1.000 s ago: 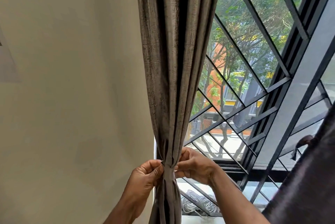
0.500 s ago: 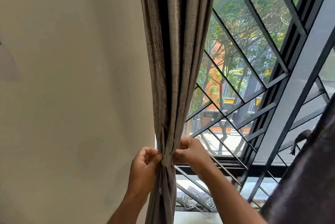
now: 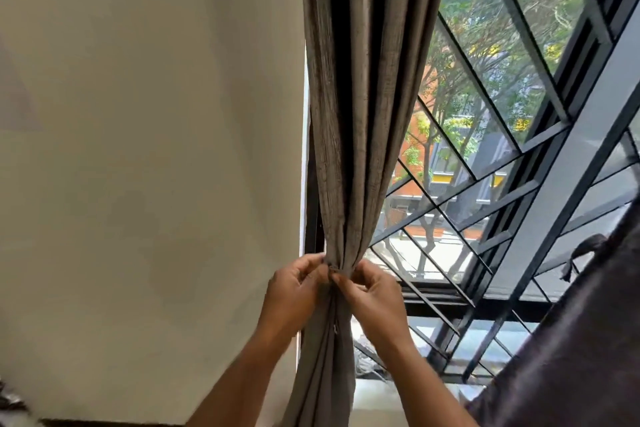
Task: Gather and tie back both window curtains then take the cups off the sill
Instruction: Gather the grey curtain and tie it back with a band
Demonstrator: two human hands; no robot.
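Note:
The grey-brown left curtain [image 3: 360,108] hangs bunched into tight folds at the window's left edge. A narrow tie-back band [image 3: 335,269] of the same cloth cinches it at waist height. My left hand [image 3: 294,291] pinches the band from the left, and my right hand [image 3: 372,295] pinches it from the right, fingertips almost meeting at the knot. The second curtain [image 3: 571,350], dark, fills the lower right corner with a tied strip [image 3: 585,246] at its top. No cups are visible.
A cream wall [image 3: 149,167] fills the left half. Behind the curtain is a black window frame with a diagonal metal grille [image 3: 519,149]. The pale sill [image 3: 398,395] shows at the bottom, with a coil of white cable [image 3: 367,366] beyond the glass.
Both hands stay on the tie-back and have risen in the frame. My fingertips have closed in on the knot. The view has tilted down and shifted, showing more of the sill.

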